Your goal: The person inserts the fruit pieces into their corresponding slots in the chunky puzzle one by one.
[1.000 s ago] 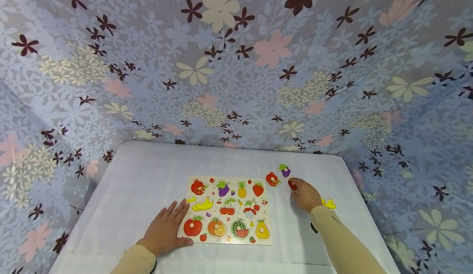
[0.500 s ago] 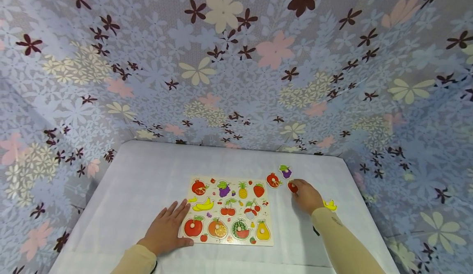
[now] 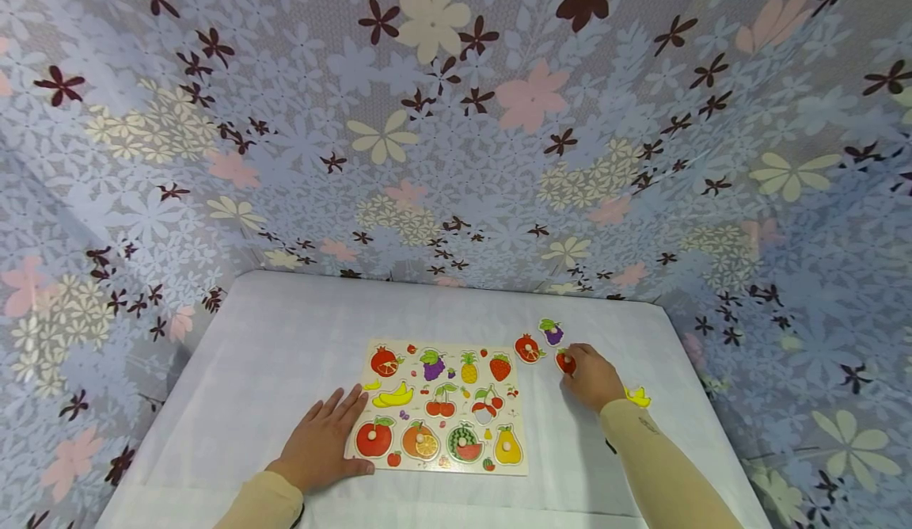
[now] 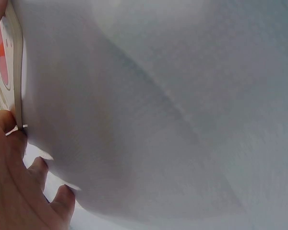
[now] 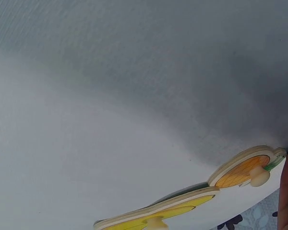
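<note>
In the head view my left hand lies with spread fingers at the left edge of a wooden fruit puzzle board. The left wrist view shows the fingertips of that left hand beside the board's edge. Right of the board, my right hand pinches a red knobbed puzzle piece, seemingly a strawberry, at or just above the table. Near it are a pomegranate piece and a grape piece. Right of the wrist lies a banana piece.
In the right wrist view a pineapple piece touches the banana piece; both have knobs. Apple, orange, watermelon and pear pieces sit in the board. Floral cloth hangs behind the white-covered table.
The right fingers have shifted slightly, and more of the red piece shows beside them. My left hand has stayed in place. The whole head view has moved a little.
</note>
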Motion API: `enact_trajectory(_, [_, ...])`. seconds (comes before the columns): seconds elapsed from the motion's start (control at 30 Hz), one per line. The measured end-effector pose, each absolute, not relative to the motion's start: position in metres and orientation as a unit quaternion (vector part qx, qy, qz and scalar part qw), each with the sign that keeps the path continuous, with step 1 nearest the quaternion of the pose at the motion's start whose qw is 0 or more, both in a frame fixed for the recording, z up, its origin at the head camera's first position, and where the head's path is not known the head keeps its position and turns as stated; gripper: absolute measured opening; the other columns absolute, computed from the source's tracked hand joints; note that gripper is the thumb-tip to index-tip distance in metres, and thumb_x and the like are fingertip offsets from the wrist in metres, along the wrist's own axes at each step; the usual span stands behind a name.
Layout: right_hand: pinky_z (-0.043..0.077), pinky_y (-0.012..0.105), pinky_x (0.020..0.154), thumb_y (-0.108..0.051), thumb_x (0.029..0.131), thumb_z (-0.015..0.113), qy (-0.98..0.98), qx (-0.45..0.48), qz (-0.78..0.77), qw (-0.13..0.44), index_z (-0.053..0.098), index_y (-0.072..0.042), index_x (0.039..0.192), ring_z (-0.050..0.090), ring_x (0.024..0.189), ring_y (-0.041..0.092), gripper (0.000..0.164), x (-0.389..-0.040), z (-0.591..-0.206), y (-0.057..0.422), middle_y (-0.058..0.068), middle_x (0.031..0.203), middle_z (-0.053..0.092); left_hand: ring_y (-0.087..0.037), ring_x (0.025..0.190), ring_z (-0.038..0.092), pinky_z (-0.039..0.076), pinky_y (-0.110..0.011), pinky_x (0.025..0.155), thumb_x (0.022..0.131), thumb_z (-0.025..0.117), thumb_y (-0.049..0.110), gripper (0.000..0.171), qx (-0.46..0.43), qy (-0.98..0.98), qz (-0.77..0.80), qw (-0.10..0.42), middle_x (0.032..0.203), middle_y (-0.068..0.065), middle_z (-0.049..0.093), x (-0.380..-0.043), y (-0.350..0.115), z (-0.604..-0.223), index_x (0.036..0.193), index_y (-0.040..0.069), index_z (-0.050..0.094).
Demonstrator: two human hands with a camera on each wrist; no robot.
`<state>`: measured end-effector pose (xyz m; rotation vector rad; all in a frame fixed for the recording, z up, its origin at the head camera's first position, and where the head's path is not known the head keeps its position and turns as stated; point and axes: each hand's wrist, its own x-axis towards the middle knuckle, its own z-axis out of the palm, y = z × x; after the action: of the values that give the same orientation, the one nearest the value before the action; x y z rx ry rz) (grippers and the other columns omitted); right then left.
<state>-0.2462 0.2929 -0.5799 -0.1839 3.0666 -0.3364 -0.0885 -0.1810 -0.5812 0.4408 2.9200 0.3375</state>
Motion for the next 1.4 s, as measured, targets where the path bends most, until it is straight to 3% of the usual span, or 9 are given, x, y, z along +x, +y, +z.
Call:
enact_trajectory(0.23, [0.047, 0.057, 0.098, -0.014, 0.077, 0.084, 0.991, -0.043, -0.124, 0.02, 0.065, 0.002, 0.123, 0.06, 0.109, 0.041, 0.052, -0.244, -0.58, 0.295, 0.022, 0.127, 0.06, -0.036, 0.145, 0.027, 0.025, -0.057, 0.114, 0.072, 0.071, 0.075, 0.112, 0.146, 0.979, 0.117, 0.085, 0.162, -0.006, 0.028, -0.089, -0.18, -0.583, 0.155, 0.01, 0.036])
enact_trajectory(0.67, [0.047, 0.056, 0.098, -0.016, 0.073, 0.086, 0.988, -0.047, -0.144, 0.015, 0.066, 0.001, 0.121, 0.06, 0.109, 0.039, 0.055, -0.23, -0.578, 0.295, 0.021, 0.126, 0.061, -0.036, 0.145, 0.027, 0.025, -0.057, 0.114, 0.072, 0.069, 0.076, 0.112, 0.148, 0.979, 0.113, 0.085, 0.163, -0.006, 0.026, -0.091, -0.183, -0.59, 0.156, 0.01, 0.035])
enact_trajectory(1.4, [0.049, 0.051, 0.098, -0.02, 0.075, 0.087, 0.982, -0.092, -0.162, 0.007, 0.069, -0.007, 0.12, 0.061, 0.102, 0.027, 0.05, -0.201, -0.557, 0.267, 0.012, 0.125, 0.063, -0.037, 0.145, 0.027, 0.025, -0.059, 0.114, 0.071, 0.073, 0.073, 0.112, 0.148, 0.976, 0.133, 0.087, 0.162, -0.008, 0.027, -0.088, -0.181, -0.582, 0.155, 0.008, 0.037])
